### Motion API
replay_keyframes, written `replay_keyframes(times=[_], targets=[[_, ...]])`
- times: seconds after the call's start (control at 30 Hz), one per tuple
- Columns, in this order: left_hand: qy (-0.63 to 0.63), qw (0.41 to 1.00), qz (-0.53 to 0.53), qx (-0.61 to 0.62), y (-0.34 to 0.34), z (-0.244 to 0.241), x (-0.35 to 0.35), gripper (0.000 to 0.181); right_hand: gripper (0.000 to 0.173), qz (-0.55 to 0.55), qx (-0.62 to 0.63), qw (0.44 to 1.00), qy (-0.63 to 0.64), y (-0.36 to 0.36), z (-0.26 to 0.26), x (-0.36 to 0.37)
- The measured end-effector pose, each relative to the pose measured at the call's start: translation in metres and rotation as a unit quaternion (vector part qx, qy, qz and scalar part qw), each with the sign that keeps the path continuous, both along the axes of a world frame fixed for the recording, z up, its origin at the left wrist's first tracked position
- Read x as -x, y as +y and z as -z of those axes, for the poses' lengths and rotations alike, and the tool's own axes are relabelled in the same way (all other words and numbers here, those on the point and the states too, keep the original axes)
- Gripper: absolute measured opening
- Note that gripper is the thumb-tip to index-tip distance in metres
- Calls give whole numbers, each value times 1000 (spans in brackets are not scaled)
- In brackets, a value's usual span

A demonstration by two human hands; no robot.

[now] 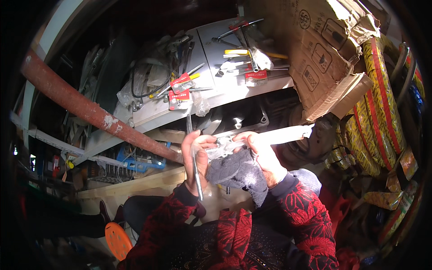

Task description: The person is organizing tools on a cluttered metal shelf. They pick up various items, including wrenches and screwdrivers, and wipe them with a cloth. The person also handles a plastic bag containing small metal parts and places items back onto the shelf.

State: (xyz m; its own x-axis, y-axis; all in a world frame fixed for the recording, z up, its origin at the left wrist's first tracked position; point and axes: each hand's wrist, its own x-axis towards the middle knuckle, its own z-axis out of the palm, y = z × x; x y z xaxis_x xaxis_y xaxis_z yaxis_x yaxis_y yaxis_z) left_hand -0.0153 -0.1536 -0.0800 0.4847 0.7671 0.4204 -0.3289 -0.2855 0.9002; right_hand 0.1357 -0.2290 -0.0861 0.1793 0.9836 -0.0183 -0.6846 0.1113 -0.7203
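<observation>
My left hand [196, 160] is closed around a long thin metal rod [195, 168] and touches some crumpled clear plastic [219, 151]. Held in my right hand [266, 162] are a dark grey cloth [238, 172], which hangs down below the fingers, and a long, brightly lit object [287, 134] that points to the right. Glare hides what that object is. Beyond both hands, metal tools and red cards [181, 84] lie on a light grey shelf [229, 86]. Some of the tools have yellow parts.
A reddish pipe [101, 116] slants in from the upper left to near my left hand. At the right are a torn cardboard box [314, 64] and yellow-and-red wrapped coils [381, 111]. An orange stool seat [118, 240] and another person's shoe [104, 212] are at lower left.
</observation>
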Motion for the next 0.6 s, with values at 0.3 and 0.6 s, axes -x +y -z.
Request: replay_keyframes(times=[0.3,0.6], targets=[[208,976,56,-37,19,50,68,43,25,13,37,964,-262,5,8,7],[308,908,22,-283,48,3,77,28,34,-67,23,921,-384,10,21,2]])
